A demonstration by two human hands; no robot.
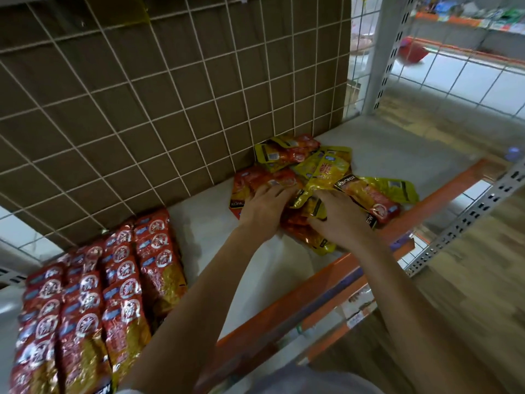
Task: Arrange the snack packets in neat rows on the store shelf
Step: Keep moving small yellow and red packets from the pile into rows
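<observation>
A loose heap of red and yellow snack packets [321, 172] lies on the white shelf [216, 223], near the wire grid back. My left hand [261, 209] rests flat on a red packet [255, 180] at the heap's left side. My right hand [338, 217] lies on the heap's front, its fingers curled over a yellow packet [312, 199]. At the shelf's left end, red packets [85, 302] stand in several neat rows.
A white wire grid [170, 95] backed with brown cardboard closes the rear. An orange rail [312, 282] edges the shelf front. A perforated metal upright [466, 217] stands at the right. Bare shelf lies between the rows and the heap.
</observation>
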